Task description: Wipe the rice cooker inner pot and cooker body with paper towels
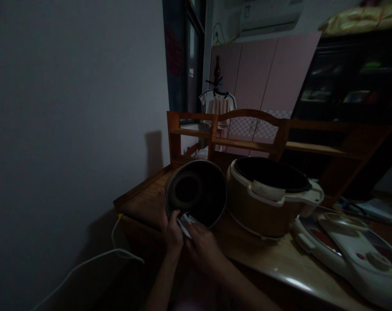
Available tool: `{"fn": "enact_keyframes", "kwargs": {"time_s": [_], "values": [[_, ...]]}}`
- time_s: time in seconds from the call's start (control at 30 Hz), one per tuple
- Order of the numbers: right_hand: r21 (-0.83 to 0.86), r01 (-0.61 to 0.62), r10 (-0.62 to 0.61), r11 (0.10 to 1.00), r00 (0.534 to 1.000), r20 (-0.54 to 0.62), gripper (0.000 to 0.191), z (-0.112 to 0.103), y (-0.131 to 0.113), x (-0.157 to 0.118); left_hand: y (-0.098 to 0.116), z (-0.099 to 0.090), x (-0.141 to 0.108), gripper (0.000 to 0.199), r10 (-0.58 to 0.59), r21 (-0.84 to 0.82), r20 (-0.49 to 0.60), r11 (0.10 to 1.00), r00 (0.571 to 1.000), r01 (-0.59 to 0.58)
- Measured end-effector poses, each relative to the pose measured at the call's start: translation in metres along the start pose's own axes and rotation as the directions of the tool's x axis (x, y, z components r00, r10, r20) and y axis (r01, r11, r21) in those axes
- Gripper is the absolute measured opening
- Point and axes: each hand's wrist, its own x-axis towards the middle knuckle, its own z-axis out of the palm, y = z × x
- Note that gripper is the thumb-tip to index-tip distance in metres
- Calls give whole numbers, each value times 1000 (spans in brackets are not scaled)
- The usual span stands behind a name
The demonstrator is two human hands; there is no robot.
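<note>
The left hand [172, 232] has its fingers closed on the near rim of a dark round pot [202, 185], which is tilted with its open mouth toward the person, left of the cooker body [263, 211]. The right hand [204, 246] pinches a white wad [187, 222], cloth or paper I cannot tell, against that same rim, just beside the left thumb. On the table [263, 259], the cooker body stands upright, with a pale lid [351, 255] lying to its right
</note>
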Motion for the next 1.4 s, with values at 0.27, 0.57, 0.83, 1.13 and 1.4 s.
{"fn": "enact_keyframes", "kwargs": {"time_s": [0.27,0.57,0.83,1.13,1.4], "values": [[121,27,-30,992,999,22,65,3,-16,4,18,-27,20,62,112,-249,-273,951,956,-182],[110,94,-97,989,995,24,58,1,-24,8,24,-67,44,69,227,-160,-158,954,961,-252],[104,92,-94,990,995,12,59,5,-21,8,21,-75,75,69,208,-107,40,973,977,-203],[143,19,-17,989,1000,-9,62,15,-11,-4,47,-55,83,70,314,-44,200,949,928,-311],[116,20,-25,993,999,44,61,7,-1,-11,49,-51,85,70,362,-125,220,931,906,-342]]}}
